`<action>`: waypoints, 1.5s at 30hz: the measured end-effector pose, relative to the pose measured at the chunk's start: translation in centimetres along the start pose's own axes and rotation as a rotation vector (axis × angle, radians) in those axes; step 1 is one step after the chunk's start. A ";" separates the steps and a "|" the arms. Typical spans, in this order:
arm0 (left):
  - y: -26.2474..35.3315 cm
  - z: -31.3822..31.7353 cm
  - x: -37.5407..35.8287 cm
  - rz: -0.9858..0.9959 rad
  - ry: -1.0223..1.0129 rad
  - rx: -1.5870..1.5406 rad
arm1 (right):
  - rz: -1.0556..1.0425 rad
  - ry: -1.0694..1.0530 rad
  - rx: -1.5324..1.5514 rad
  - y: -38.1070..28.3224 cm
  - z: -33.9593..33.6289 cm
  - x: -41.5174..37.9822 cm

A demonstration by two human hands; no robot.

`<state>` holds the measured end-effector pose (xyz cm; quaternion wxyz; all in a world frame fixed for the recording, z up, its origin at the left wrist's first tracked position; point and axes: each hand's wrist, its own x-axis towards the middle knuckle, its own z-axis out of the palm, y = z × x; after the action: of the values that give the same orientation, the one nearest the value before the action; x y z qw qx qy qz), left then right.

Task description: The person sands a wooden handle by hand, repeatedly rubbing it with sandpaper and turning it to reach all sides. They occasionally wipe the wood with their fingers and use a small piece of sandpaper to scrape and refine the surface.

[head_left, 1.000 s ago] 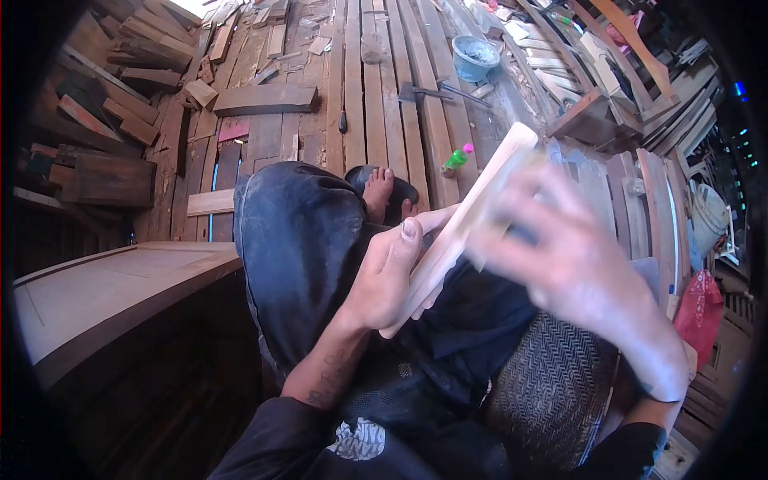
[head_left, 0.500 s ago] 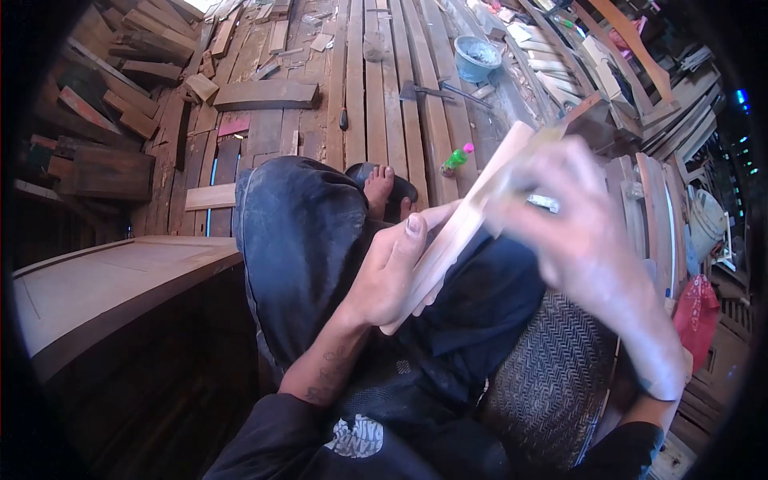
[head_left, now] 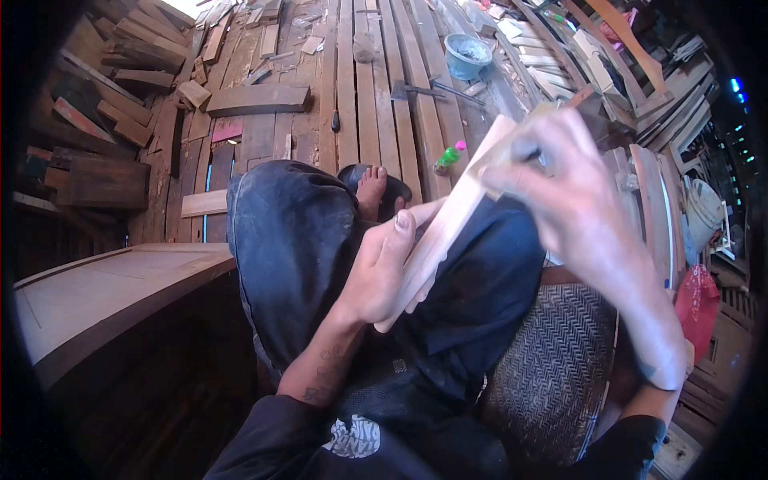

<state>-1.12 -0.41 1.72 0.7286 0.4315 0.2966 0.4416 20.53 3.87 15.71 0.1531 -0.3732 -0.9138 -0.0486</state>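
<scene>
Head view: a pale wooden strip (head_left: 432, 244) slants above my lap, its near end low by my left wrist, its far end pointing away to the right. My left hand (head_left: 378, 274) is wrapped around the near half, thumb along one side, fingertips showing past the other. My right hand (head_left: 572, 180), blurred, has its fingers bent over a thin tan sheet (head_left: 499, 160) up against the strip's far half; I cannot tell its material. Below are my dark trousers (head_left: 292, 216), with a woven mat (head_left: 552, 360) beside my right thigh. Just left of the strip's far end, a green bottle (head_left: 448, 158) with a pink cap is on the plank floor (head_left: 346, 88); farther out sits a pale blue bucket (head_left: 464, 70).
</scene>
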 end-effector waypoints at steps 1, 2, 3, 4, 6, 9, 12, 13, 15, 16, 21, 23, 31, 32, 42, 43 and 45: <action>0.2 0.1 -0.1 -0.007 -0.012 -0.011 | -0.027 -0.068 0.031 -0.8 -0.1 -0.1; 0.3 0.2 0.0 0.004 -0.011 -0.006 | -0.072 -0.104 0.073 -1.8 0.4 -0.5; 0.3 0.4 0.0 0.011 -0.011 -0.002 | -0.093 -0.136 0.082 -1.8 0.8 -0.8; 0.2 0.6 -0.1 0.014 -0.011 0.002 | -0.113 -0.167 0.093 -1.8 1.2 -1.0; -0.2 0.4 -0.2 0.015 0.000 0.016 | -0.018 -0.070 0.066 -0.8 0.0 -0.5; 0.1 0.1 -0.1 0.029 0.003 0.013 | -0.039 -0.068 0.019 -1.5 -0.2 -0.5; 0.1 -0.1 -0.1 0.053 -0.002 0.017 | -0.096 -0.098 0.105 -2.1 0.7 -0.9; 0.0 -0.3 -0.1 0.053 -0.010 0.018 | -0.034 -0.137 0.051 -1.5 -0.3 -0.3; 0.1 -0.4 -0.1 0.054 -0.020 0.004 | 0.037 -0.014 0.002 -0.8 0.0 -0.2; 0.1 -0.2 -0.2 0.050 -0.020 -0.011 | -0.019 -0.043 0.014 -1.2 0.0 -0.1; 0.0 0.0 -0.2 0.051 -0.014 -0.021 | -0.074 -0.069 0.082 -1.3 0.1 -0.4; 0.0 -0.2 -0.2 0.035 -0.004 0.005 | 0.001 -0.005 0.049 0.0 -0.3 0.0; 0.0 -0.3 -0.3 0.042 -0.015 0.001 | -0.019 -0.050 0.102 1.2 -0.5 -0.2; 0.1 -0.3 -0.2 0.048 -0.012 0.007 | -0.045 -0.096 0.137 0.6 -0.6 -0.3; 0.0 -0.3 -0.3 0.076 -0.029 -0.017 | -0.120 -0.142 0.243 0.0 -0.2 -0.9; -0.1 -0.3 -0.4 0.071 -0.029 -0.026 | -0.089 -0.100 0.175 0.5 -0.5 -0.7; -0.3 -0.2 -0.6 0.062 -0.023 -0.003 | -0.027 -0.020 0.038 1.8 -1.3 -0.3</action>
<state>-1.48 -0.95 1.42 0.7184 0.4445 0.2742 0.4595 22.33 4.73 16.81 0.1502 -0.3584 -0.9209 -0.0297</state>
